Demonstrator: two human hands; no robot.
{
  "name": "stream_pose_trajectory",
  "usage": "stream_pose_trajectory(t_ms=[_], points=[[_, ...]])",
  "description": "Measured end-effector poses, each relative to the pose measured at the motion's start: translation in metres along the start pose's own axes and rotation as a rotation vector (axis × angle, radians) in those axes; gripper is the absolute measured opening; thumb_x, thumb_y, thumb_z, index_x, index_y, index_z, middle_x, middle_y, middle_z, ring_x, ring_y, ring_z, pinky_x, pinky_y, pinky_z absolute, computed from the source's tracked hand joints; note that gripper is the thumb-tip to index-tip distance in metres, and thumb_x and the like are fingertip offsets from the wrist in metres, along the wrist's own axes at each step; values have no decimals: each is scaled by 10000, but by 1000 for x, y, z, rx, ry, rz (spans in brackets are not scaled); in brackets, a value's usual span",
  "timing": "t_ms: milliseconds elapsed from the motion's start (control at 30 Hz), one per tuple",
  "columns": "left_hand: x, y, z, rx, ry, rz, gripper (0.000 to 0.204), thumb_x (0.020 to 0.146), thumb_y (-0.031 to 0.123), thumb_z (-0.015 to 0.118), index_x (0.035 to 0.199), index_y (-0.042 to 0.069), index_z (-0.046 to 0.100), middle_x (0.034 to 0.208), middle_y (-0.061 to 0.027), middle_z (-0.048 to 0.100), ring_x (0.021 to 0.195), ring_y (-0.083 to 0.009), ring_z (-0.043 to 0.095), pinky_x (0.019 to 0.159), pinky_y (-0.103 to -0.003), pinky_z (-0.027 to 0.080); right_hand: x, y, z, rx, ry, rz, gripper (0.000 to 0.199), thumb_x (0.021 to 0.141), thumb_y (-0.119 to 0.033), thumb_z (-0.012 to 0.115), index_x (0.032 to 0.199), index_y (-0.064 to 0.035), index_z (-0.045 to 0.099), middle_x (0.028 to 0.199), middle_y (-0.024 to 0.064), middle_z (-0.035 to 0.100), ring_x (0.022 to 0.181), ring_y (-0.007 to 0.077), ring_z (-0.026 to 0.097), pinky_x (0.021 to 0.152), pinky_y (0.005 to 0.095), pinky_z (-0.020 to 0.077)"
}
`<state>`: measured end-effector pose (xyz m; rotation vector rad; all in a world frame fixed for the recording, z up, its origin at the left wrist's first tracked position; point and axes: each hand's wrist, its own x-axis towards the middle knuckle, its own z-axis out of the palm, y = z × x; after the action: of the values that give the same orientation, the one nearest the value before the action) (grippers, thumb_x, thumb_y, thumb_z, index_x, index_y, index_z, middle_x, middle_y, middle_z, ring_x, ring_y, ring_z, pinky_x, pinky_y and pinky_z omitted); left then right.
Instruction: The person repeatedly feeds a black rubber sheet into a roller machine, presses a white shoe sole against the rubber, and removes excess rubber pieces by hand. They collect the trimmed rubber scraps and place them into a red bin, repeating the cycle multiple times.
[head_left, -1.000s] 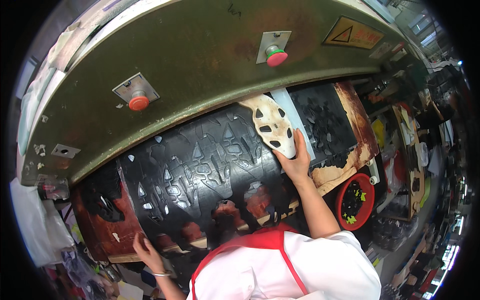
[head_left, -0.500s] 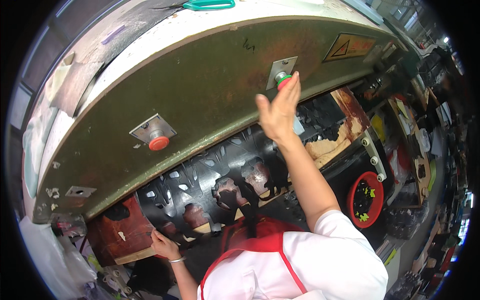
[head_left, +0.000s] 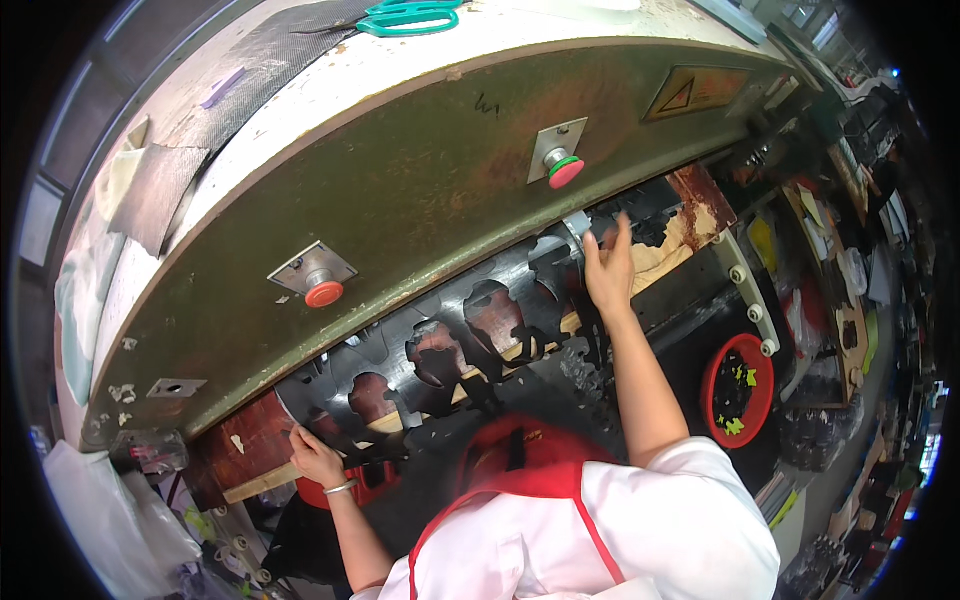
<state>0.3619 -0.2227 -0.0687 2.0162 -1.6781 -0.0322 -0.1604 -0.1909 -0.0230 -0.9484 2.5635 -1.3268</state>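
A black sheet (head_left: 400, 342) full of cut-out holes lies along the board under the green machine beam (head_left: 400, 190). At its left end my left hand (head_left: 318, 460) is closed on the sheet's near edge. My right hand (head_left: 612, 275) hovers over the sheet's right part, thumb and fingers apart, holding nothing that I can see. Close to its thumb is a small pale grey block (head_left: 577, 223), partly under the beam. Above sits a red push button with a green ring (head_left: 566, 172). A plain red button (head_left: 323, 292) is further left on the beam.
A red bowl (head_left: 712, 400) with black and yellow-green scraps stands at the right. Teal-handled scissors (head_left: 410, 20) lie on top of the machine. A white roller bar (head_left: 748, 292) projects near the board's right end. Torn tan material (head_left: 665, 262) covers part of the board.
My right hand has come down from the green-ringed button to the sheet. The sheet's holes have shifted, and its near edge has moved. My left hand has moved slightly up and left.
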Motion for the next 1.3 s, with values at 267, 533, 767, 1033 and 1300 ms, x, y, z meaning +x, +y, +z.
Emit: stream_pose_trajectory(t_ms=[267, 533, 767, 1033, 1300], points=[[-6, -23, 10, -274, -29, 79, 287, 1008, 254, 483, 942, -15, 560, 735, -148, 557, 659, -229, 501, 632, -378, 421, -20, 82, 25, -137, -150, -17, 319, 947, -288, 598, 851, 13, 649, 600, 81, 617, 554, 143, 615, 519, 299, 447], [-55, -39, -22, -485, -57, -96, 339, 1020, 255, 436, 773, 23, 462, 633, -44, 491, 587, -125, 464, 597, -303, 402, -74, 65, -64, 309, -317, 160, 245, 926, -199, 646, 807, 14, 622, 675, 18, 607, 555, 59, 529, 517, 241, 433], [-97, -51, -61, -533, -153, -418, 390, 1032, 362, 410, 1017, 9, 575, 884, -74, 613, 707, -136, 537, 655, -277, 445, -25, 28, -57, -160, -108, -237, 422, 750, -393, 758, 918, -26, 634, 857, 146, 677, 772, 325, 672, 646, 418, 524], [-112, -47, -108, -290, -5, -251, 363, 1018, 273, 485, 1271, 14, 513, 936, -78, 613, 792, -148, 574, 727, -275, 474, -16, 65, -69, -155, -231, -416, 225, 859, -266, 634, 787, -52, 643, 672, 221, 633, 616, 412, 634, 572, 492, 513], [-111, 87, -97, -353, -109, -190, 285, 959, 117, 542, 1217, 4, 588, 1112, -142, 654, 993, -244, 623, 895, -318, 467, -75, 73, -181, -73, -142, -110, 861, 692, -206, 820, 1410, -4, 389, 1342, 252, 454, 1256, 447, 399, 1037, 490, 359]])
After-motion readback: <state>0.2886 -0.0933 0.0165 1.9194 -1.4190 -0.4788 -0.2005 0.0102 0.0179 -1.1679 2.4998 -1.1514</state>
